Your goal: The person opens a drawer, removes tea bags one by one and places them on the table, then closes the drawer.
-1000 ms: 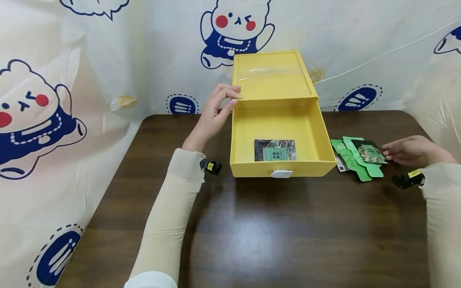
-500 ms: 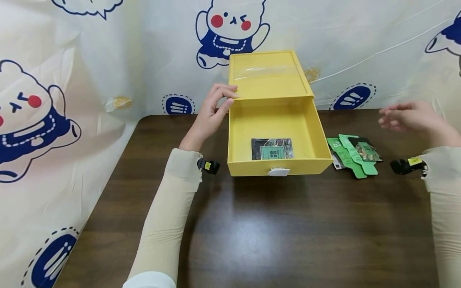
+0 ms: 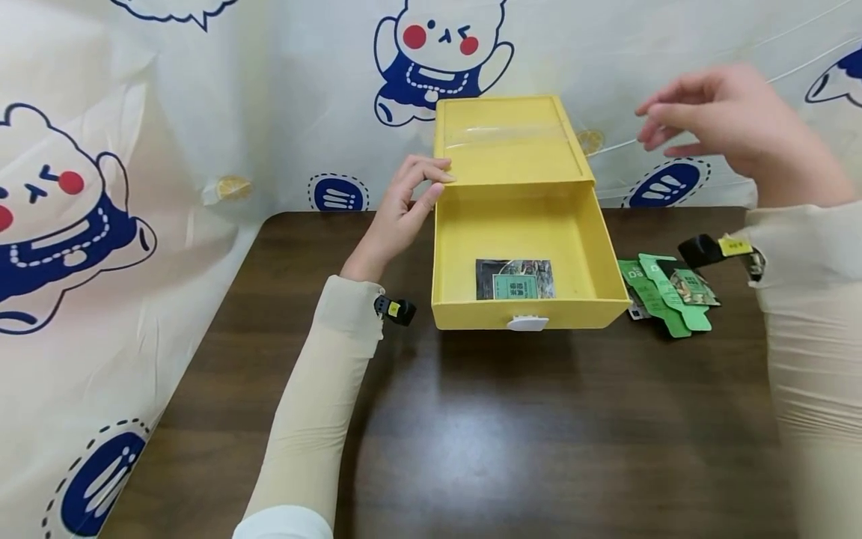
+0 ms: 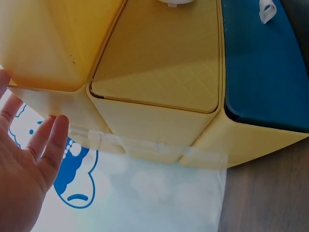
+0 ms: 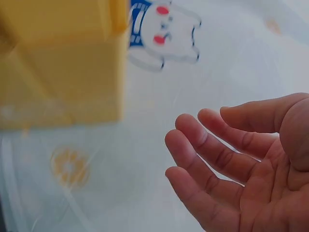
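My left hand [image 3: 404,206] rests its fingertips at the upper left edge of a yellow drawer unit, whose top drawer [image 3: 521,314] is pulled out. Inside that drawer, near its front, lies a flat dark packet with a green label [image 3: 515,279]. In the left wrist view, the relaxed fingers [image 4: 58,130] are at the unit's side wall. Holding nothing, my right hand [image 3: 727,123] is raised to the right of the unit, its fingers loosely bent, as the right wrist view also shows. Below it, green cardboard pieces [image 3: 653,299] lie on the table with another dark packet [image 3: 690,283] on top.
In the left wrist view, a shut yellow drawer [image 4: 159,58] and a blue drawer [image 4: 265,63] adjoin the pulled-out one. The white drawer handle [image 3: 527,323] sticks out at the front. A patterned cloth [image 3: 323,90] hangs behind the brown table [image 3: 471,434].
My right hand has left the packet on the green pieces and risen up and to the left, beside the unit's top. My left hand has stayed at the unit's edge.
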### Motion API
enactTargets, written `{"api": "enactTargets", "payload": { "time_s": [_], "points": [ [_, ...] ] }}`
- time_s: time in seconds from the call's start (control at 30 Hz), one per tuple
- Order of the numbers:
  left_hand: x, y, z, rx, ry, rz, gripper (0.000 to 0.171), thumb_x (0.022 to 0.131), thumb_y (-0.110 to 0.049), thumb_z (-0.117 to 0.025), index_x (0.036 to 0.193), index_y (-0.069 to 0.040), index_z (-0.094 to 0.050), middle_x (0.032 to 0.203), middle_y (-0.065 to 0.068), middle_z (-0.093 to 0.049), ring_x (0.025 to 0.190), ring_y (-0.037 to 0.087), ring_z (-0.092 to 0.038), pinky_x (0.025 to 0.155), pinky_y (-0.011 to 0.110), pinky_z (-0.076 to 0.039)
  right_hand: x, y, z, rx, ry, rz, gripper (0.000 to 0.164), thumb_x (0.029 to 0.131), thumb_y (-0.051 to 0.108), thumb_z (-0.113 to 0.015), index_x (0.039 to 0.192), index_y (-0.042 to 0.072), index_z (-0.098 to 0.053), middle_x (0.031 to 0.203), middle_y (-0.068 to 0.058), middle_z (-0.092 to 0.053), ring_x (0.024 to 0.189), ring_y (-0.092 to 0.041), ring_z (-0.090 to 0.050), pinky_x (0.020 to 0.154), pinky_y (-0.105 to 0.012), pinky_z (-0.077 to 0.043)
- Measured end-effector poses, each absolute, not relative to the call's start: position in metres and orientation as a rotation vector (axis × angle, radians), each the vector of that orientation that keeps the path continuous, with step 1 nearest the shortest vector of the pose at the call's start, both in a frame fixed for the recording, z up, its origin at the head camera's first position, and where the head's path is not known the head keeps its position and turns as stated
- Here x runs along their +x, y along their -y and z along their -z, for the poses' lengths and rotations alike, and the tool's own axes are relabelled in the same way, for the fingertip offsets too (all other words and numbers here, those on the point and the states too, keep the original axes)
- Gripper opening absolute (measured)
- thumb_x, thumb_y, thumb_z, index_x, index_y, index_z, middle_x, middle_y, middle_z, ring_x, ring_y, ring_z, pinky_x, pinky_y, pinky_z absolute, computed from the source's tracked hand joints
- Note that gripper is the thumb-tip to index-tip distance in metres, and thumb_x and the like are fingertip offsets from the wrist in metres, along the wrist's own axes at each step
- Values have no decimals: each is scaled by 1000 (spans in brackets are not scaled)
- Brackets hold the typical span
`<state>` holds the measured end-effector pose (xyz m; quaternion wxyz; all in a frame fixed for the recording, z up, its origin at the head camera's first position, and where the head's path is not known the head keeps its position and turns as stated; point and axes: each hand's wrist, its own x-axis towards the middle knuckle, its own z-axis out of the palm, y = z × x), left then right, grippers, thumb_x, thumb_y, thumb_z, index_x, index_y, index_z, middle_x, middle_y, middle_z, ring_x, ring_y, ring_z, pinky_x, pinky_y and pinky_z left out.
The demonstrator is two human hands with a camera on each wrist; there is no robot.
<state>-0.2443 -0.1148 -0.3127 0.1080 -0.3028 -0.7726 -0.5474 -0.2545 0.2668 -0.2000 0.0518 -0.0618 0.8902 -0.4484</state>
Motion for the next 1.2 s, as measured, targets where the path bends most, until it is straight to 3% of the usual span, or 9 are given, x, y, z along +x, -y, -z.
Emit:
{"api": "enactTargets", "payload": {
  "time_s": [0.47,0.73,0.93,1.2],
  "points": [
    [-244,116,311,-884,2277,1577,21,103,-9,-48,112,3,-63,139,14,-49,136,17,-41,99,40,-55,-248,-168,172,-562,-2760,1033,34,101,33,-55,124,9,-62,92,8,-69,88,-12,-67,72,-13,-54],
    [-243,115,312,-900,2249,1601,21,103,-8,-48,112,4,-62,138,16,-49,135,18,-42,97,45,-55,-239,-130,180,-738,-2594,880,32,102,28,-54,121,6,-65,93,-2,-73,91,-19,-66,81,-24,-54],
    [-242,114,315,-869,2271,1615,20,103,-9,-49,112,3,-62,139,15,-48,136,18,-41,101,43,-54,-237,-115,192,-864,-2483,803,28,101,22,-55,115,1,-67,94,-13,-73,87,-22,-67,82,-25,-55],
    [-243,115,312,-871,2280,1624,21,103,-10,-48,113,2,-62,139,13,-48,137,15,-40,101,39,-53,-240,-108,200,-955,-2408,595,30,102,22,-53,114,0,-71,94,-12,-76,88,-19,-69,81,-27,-55]
  ]
}}
